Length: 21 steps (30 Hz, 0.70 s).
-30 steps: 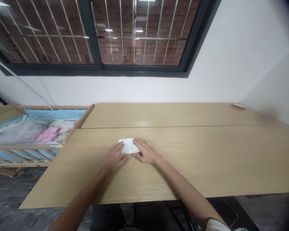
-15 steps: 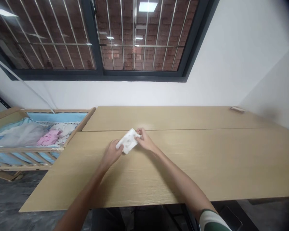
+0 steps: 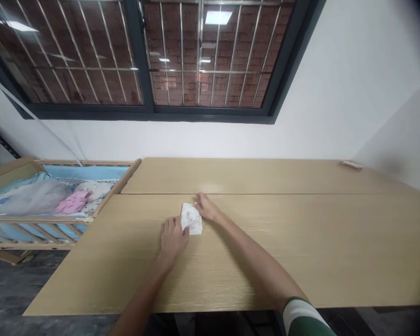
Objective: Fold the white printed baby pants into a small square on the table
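White printed piece (image 3: 192, 221), tilted between your hands moments ago, now looks laid on bench (image 3: 283, 247), narrow end toward you: reorienting seems done. Your left hand (image 3: 174, 237) at left edge, right hand (image 3: 207, 208) at far right corner; cannot tell whether either grip clamps.

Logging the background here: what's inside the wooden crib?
A pink cloth, whitish fabric and blue lining show inside the crib; anything beneath the cloth and fabric is covered.
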Each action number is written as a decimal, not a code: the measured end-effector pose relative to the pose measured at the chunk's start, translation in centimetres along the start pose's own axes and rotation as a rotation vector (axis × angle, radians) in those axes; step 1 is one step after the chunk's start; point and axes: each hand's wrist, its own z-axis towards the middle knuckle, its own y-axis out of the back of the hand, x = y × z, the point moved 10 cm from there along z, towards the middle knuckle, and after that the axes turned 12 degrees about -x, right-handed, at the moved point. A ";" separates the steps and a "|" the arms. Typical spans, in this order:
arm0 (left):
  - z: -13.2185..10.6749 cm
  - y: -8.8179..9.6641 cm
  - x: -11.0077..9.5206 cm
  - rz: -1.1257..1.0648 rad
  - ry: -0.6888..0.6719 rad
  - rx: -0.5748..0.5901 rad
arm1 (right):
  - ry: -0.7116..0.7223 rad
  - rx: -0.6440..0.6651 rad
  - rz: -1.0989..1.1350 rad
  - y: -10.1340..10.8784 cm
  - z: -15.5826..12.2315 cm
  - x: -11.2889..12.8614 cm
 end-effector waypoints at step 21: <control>-6.3 -3.8 -4.4 0.206 -0.279 -0.022 | 0.401 0.449 0.005 -3.9 -2.1 2.1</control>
